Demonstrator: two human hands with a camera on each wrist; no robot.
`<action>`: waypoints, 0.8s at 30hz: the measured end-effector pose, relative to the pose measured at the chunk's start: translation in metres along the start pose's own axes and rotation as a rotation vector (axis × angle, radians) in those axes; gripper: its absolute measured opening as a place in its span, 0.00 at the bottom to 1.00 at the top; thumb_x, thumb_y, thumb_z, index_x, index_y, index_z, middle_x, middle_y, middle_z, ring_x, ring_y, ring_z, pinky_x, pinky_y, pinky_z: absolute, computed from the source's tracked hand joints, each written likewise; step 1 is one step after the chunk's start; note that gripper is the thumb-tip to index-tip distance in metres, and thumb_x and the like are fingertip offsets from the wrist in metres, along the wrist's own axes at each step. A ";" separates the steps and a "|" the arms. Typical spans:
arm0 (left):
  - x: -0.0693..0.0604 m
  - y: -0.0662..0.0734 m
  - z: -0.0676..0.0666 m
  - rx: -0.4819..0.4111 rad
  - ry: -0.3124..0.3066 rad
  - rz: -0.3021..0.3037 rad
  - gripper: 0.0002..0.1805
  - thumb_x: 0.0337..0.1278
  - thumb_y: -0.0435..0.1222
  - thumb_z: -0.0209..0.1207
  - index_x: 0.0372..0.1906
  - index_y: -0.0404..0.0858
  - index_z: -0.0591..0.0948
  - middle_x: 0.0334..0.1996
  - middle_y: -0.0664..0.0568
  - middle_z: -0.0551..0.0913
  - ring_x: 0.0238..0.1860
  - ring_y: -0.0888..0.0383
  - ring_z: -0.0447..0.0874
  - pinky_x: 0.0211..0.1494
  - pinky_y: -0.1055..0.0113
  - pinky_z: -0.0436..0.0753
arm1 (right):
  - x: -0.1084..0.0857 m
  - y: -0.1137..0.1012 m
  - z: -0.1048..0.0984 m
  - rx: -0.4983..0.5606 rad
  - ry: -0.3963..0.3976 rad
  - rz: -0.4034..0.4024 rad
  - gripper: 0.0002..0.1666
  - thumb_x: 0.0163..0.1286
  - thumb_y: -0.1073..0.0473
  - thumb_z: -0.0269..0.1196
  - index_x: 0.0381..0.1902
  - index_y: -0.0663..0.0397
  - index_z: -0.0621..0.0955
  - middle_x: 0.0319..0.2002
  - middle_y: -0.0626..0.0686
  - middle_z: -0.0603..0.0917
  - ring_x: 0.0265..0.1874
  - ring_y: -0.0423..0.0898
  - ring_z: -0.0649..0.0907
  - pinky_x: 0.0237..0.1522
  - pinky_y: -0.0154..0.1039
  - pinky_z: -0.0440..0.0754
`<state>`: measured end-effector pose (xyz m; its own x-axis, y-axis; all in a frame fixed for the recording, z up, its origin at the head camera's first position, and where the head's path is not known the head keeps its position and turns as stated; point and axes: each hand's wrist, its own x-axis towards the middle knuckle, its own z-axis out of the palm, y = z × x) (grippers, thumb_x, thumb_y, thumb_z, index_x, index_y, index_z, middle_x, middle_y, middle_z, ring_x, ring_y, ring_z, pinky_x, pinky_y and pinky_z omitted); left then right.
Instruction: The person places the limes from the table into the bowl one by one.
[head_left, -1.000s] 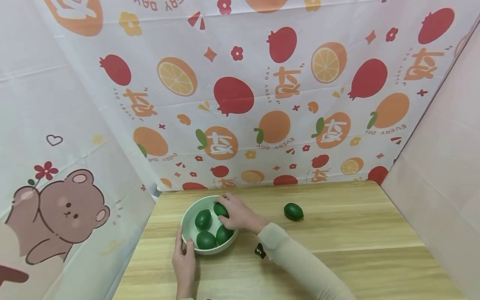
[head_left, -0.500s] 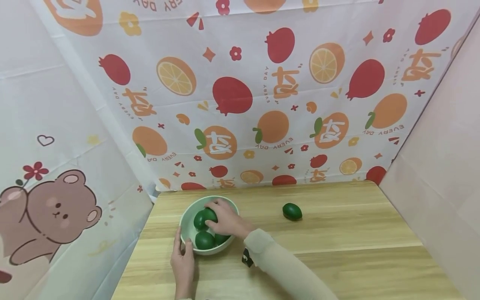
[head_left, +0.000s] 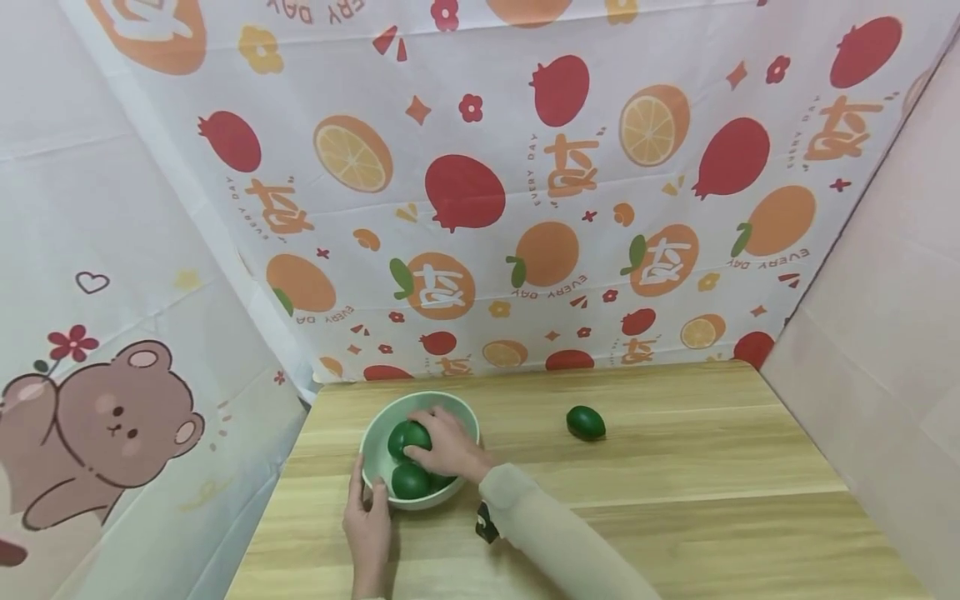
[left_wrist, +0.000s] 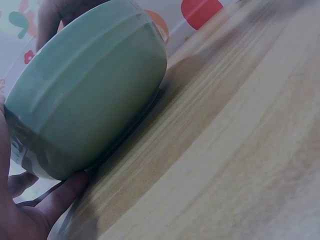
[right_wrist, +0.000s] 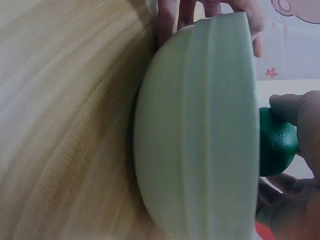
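Observation:
A pale green bowl (head_left: 429,502) stands on the wooden table, with several dark green limes inside. My left hand (head_left: 367,531) holds the bowl's near left side; in the left wrist view its fingers (left_wrist: 62,200) lie low against the wall. Over the bowl, my right hand (head_left: 452,448) grips a lime (right_wrist: 277,142) between thumb and fingers, seen just above the rim in the right wrist view. Another lime (head_left: 411,481) lies at the near side of the bowl, and one beside it is mostly hidden by the right hand. One lime (head_left: 586,423) lies on the table, right of the bowl.
The wooden table (head_left: 675,500) extends to the right of the bowl. A fruit-print cloth (head_left: 510,275) hangs behind it, with pale cloths on the left and right sides. A small black device (head_left: 486,522) sits under the right wrist.
My right hand has moved left within the bowl, carrying its lime from the upper right towards the lime on the left. My left hand has stayed on the bowl.

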<state>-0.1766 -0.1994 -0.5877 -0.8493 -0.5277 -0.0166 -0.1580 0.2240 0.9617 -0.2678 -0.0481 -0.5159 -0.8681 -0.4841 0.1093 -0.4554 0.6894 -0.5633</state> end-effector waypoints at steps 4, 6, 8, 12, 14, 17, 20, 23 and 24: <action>-0.001 0.000 0.000 0.002 0.002 -0.005 0.33 0.76 0.46 0.46 0.80 0.66 0.54 0.82 0.45 0.55 0.76 0.35 0.63 0.76 0.36 0.70 | 0.001 0.002 0.006 0.027 0.003 0.008 0.33 0.72 0.43 0.63 0.72 0.40 0.72 0.63 0.49 0.76 0.56 0.40 0.79 0.57 0.36 0.84; -0.001 0.001 0.001 0.013 0.004 0.005 0.32 0.76 0.46 0.45 0.80 0.66 0.54 0.81 0.45 0.57 0.75 0.35 0.66 0.74 0.38 0.73 | 0.001 0.004 0.008 0.037 0.006 0.010 0.32 0.72 0.43 0.63 0.72 0.40 0.72 0.63 0.49 0.76 0.56 0.40 0.79 0.57 0.36 0.84; -0.002 0.001 0.001 0.032 0.005 0.017 0.32 0.76 0.46 0.45 0.80 0.66 0.54 0.81 0.45 0.58 0.73 0.36 0.69 0.69 0.47 0.79 | 0.001 0.006 0.010 0.043 0.010 0.009 0.32 0.72 0.43 0.63 0.71 0.39 0.73 0.63 0.48 0.77 0.56 0.40 0.79 0.57 0.36 0.84; -0.003 -0.001 0.000 0.056 0.010 0.028 0.32 0.76 0.47 0.46 0.80 0.66 0.55 0.80 0.45 0.61 0.69 0.40 0.73 0.53 0.78 0.77 | -0.002 0.007 0.014 0.048 0.003 0.021 0.31 0.72 0.43 0.63 0.71 0.36 0.72 0.64 0.47 0.76 0.58 0.40 0.78 0.59 0.38 0.84; -0.004 -0.002 0.000 0.057 0.011 0.033 0.32 0.76 0.47 0.46 0.79 0.67 0.55 0.80 0.46 0.61 0.69 0.40 0.74 0.47 0.87 0.71 | -0.003 0.008 0.016 0.051 0.000 0.029 0.31 0.72 0.43 0.63 0.71 0.34 0.72 0.64 0.46 0.76 0.59 0.40 0.78 0.61 0.40 0.83; -0.006 -0.003 -0.001 0.057 0.014 0.039 0.32 0.76 0.47 0.46 0.80 0.66 0.55 0.80 0.45 0.60 0.69 0.39 0.73 0.45 0.90 0.69 | -0.005 0.007 0.018 0.046 -0.014 0.032 0.31 0.72 0.41 0.62 0.71 0.32 0.72 0.65 0.46 0.76 0.61 0.41 0.78 0.63 0.42 0.83; -0.008 -0.004 -0.002 0.060 0.020 0.038 0.32 0.76 0.46 0.46 0.80 0.66 0.55 0.80 0.46 0.60 0.70 0.39 0.74 0.46 0.88 0.70 | -0.008 0.008 0.021 0.040 -0.018 0.038 0.31 0.72 0.39 0.62 0.70 0.30 0.72 0.66 0.45 0.76 0.62 0.41 0.78 0.64 0.44 0.82; -0.010 -0.005 -0.002 0.069 0.019 0.034 0.32 0.76 0.46 0.46 0.80 0.66 0.54 0.80 0.46 0.60 0.70 0.39 0.73 0.51 0.81 0.75 | -0.011 0.007 0.023 0.031 -0.021 0.038 0.31 0.72 0.38 0.61 0.70 0.30 0.72 0.65 0.45 0.77 0.60 0.40 0.78 0.64 0.44 0.82; -0.011 -0.005 -0.003 0.067 0.022 0.029 0.32 0.76 0.46 0.46 0.80 0.66 0.55 0.80 0.47 0.60 0.70 0.39 0.74 0.52 0.78 0.76 | -0.012 0.006 0.023 0.028 -0.021 0.037 0.31 0.72 0.38 0.61 0.70 0.31 0.72 0.65 0.46 0.77 0.59 0.40 0.79 0.63 0.44 0.83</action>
<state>-0.1656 -0.1969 -0.5912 -0.8430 -0.5376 0.0180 -0.1671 0.2935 0.9412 -0.2557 -0.0503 -0.5398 -0.8799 -0.4699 0.0712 -0.4172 0.6920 -0.5891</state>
